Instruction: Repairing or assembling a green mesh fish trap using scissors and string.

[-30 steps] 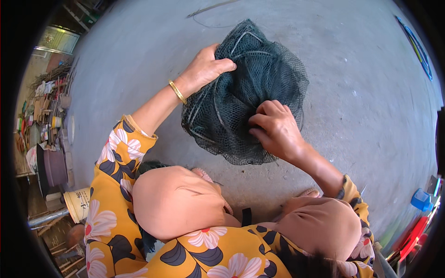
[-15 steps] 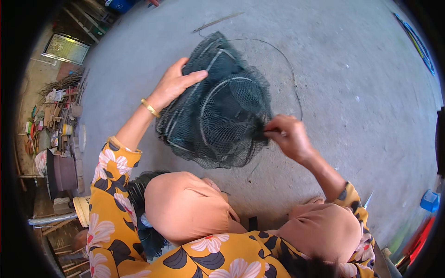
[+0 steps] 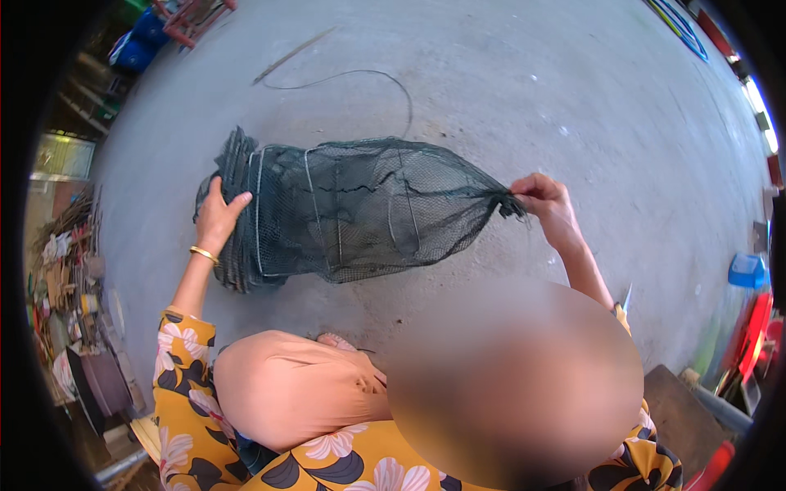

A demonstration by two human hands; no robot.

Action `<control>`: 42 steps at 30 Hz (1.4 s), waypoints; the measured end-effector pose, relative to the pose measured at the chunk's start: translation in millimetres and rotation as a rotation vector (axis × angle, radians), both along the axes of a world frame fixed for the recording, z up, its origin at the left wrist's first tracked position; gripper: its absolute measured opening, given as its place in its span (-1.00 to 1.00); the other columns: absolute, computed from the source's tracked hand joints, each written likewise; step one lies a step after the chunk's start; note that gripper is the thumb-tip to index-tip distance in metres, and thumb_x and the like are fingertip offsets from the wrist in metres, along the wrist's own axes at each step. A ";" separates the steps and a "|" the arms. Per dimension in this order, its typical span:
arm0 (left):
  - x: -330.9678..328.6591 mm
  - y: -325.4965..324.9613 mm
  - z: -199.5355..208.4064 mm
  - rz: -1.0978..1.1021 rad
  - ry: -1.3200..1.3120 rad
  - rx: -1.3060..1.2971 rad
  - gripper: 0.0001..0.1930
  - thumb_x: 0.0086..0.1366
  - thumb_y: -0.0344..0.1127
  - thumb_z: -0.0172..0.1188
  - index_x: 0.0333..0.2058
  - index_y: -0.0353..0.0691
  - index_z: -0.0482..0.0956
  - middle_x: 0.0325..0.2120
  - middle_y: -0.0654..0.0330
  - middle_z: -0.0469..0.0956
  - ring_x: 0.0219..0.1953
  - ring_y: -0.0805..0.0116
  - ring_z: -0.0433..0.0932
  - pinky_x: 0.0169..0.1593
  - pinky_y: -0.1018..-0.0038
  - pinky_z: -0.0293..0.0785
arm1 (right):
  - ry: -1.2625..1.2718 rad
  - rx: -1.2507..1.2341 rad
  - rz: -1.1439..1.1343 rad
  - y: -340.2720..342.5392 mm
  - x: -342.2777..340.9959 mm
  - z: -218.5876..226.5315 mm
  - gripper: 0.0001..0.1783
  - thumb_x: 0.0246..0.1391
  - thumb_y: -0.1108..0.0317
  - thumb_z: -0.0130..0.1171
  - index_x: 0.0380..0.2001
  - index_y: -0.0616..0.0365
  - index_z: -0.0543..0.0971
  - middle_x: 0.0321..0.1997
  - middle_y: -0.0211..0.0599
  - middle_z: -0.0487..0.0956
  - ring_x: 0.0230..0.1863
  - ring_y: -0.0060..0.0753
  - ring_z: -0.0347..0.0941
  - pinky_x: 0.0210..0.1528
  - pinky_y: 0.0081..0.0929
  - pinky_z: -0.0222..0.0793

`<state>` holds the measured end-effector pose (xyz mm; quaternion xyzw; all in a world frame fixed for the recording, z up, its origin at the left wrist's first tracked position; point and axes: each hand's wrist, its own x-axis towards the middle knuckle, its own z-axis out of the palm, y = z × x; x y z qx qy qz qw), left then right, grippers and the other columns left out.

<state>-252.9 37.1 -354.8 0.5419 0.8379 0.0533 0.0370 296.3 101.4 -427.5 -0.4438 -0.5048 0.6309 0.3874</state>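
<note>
A dark green collapsible net trap (image 3: 368, 221) with pale wire frames lies stretched sideways above the floor in front of me. Its left part is a stack of frames bunched together. My left hand (image 3: 215, 219), with a gold bangle at the wrist, grips that stack, thumb on the near face and fingers partly hidden behind it. At the other end the mesh narrows to a gathered, tied tip, which my right hand (image 3: 550, 206) pinches between thumb and fingers. A thin dark cord (image 3: 385, 75) runs from the net's far side across the floor.
A thin stick (image 3: 293, 56) lies on the concrete beyond the net. Clutter and a dark tub (image 3: 102, 380) line the left side. Blue drums (image 3: 143, 41) stand far left. At right are a blue container (image 3: 747, 270), red objects (image 3: 755, 331) and a coiled blue hose (image 3: 681, 31).
My right hand has drawn the tied tip away to the right, so the bunched net is now stretched out long. My left hand, still on the frame stack, has moved left and lower.
</note>
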 end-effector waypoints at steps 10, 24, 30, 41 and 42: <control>100.2 29.1 22.0 -0.468 0.367 0.183 -0.44 0.07 -0.36 0.31 0.08 -0.19 0.37 -0.09 0.07 0.41 -0.04 0.08 0.43 0.00 0.24 0.31 | 0.158 -0.302 -0.067 19.0 37.3 -76.0 -0.90 0.05 0.59 0.10 -0.38 0.18 0.56 -0.33 -0.38 0.60 -0.34 -0.58 0.48 -0.24 -0.59 0.40; 317.1 73.7 -63.3 -1.425 -0.375 -0.182 -0.87 0.09 -0.56 0.17 -0.34 -0.30 0.54 -0.31 0.10 0.47 -0.23 0.12 0.51 -0.16 0.34 0.48 | 0.190 -0.351 0.012 28.4 58.7 -91.9 -0.93 0.06 0.55 0.13 -0.39 0.17 0.57 -0.42 -0.44 0.57 -0.41 -0.58 0.45 -0.31 -0.60 0.41; 328.7 85.9 -77.5 -1.168 -0.431 -0.316 -0.84 0.04 -0.57 0.18 -0.34 -0.33 0.58 -0.41 0.08 0.57 -0.30 0.16 0.57 -0.19 0.34 0.50 | 0.105 -0.374 -0.029 24.4 57.2 -97.3 -0.92 0.08 0.49 0.14 -0.34 0.18 0.59 -0.39 -0.44 0.58 -0.36 -0.58 0.48 -0.30 -0.56 0.41; 313.7 98.6 -75.8 -0.902 -0.744 -0.364 -0.80 0.02 -0.56 0.14 -0.33 -0.38 0.62 -0.45 0.12 0.63 -0.35 0.42 0.58 -0.21 0.50 0.48 | -0.351 -0.249 -0.653 -165.9 196.2 -38.2 -0.76 0.04 0.44 0.13 -0.22 0.34 0.54 -0.41 -0.30 0.58 -0.41 -0.55 0.49 -0.31 -0.58 0.38; 312.0 98.3 -72.2 -0.879 -0.767 -0.375 -0.81 0.03 -0.56 0.14 -0.32 -0.40 0.61 -0.44 0.15 0.63 -0.34 0.44 0.58 -0.20 0.52 0.48 | -0.371 -0.293 -0.725 -192.5 210.4 -35.3 -0.79 0.04 0.46 0.12 -0.25 0.34 0.54 -0.42 -0.31 0.57 -0.42 -0.57 0.48 -0.34 -0.60 0.37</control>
